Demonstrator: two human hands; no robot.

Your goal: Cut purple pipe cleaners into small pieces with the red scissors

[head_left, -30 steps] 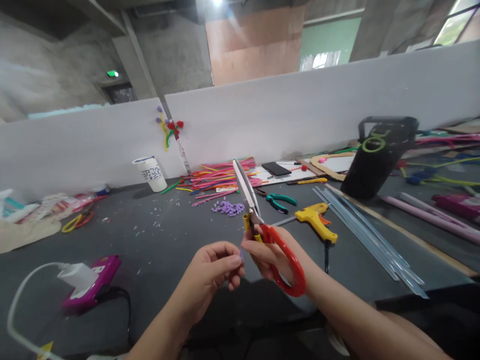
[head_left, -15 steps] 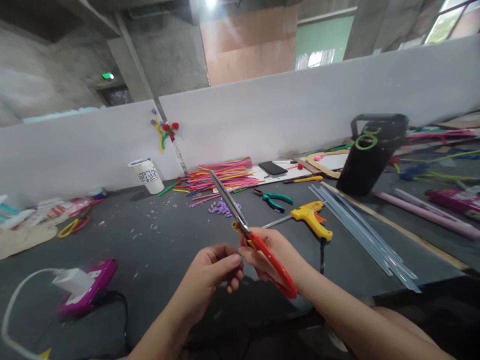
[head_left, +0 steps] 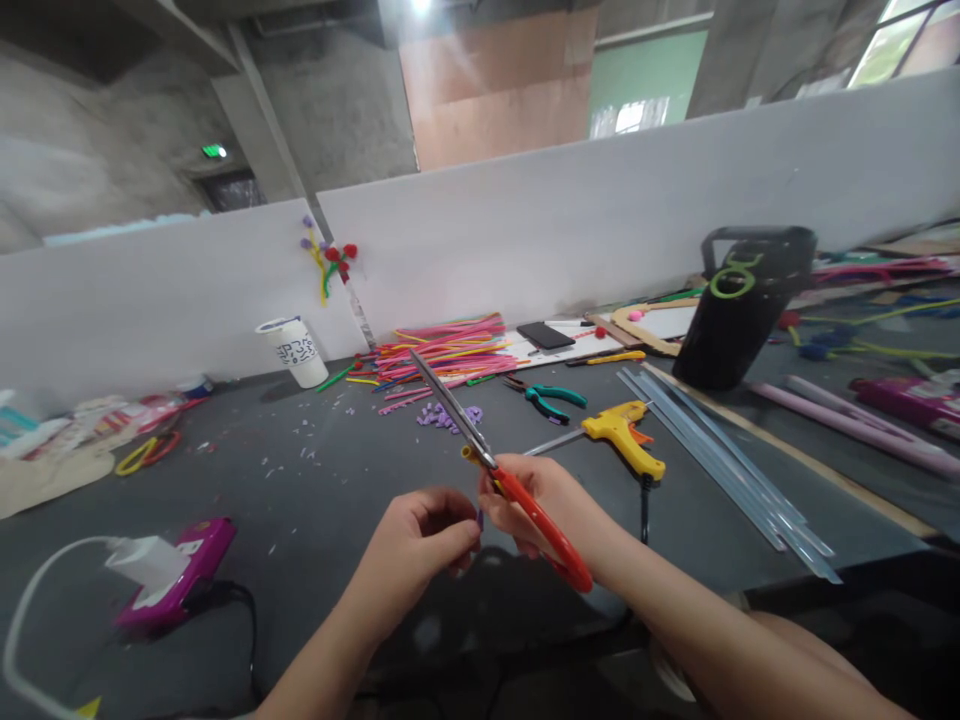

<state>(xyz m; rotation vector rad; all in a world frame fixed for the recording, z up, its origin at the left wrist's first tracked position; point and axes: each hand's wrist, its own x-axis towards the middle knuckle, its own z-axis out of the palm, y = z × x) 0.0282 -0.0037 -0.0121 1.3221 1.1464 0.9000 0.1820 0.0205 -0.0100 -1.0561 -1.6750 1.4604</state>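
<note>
Purple piece [head_left: 480,519]: a small sliver at the left fingertips, between the two hands, above the near part of the dark table [head_left: 322,590].
Left hand [head_left: 427,535]: thumb and forefinger pinched together on the purple piece; other fingers curled.
Right hand [head_left: 562,490]: fingers closed around the scissors [head_left: 517,495]; whether its fingertips also touch the purple piece cannot be told.
Scissors: red-handled, blades nearly together, pointing up and away to the left, clear of the purple piece.
Purple heap [head_left: 431,415]: many short lengths lie loose, judged to be the finished part.
Outstanding: judged to be at least the piece in hand; its remaining length is mostly hidden, and no final count can be set.
White cup [head_left: 298,352]: dark blue characters on the side, not legible with certainty.
Black bottle [head_left: 731,330]: green ring-like shape near the top; no brand readable.
Magenta socket box [head_left: 212,545]: pale label patch, text too small to read.
Wall sign [head_left: 214,151]: lit green, wording unreadable.
</note>
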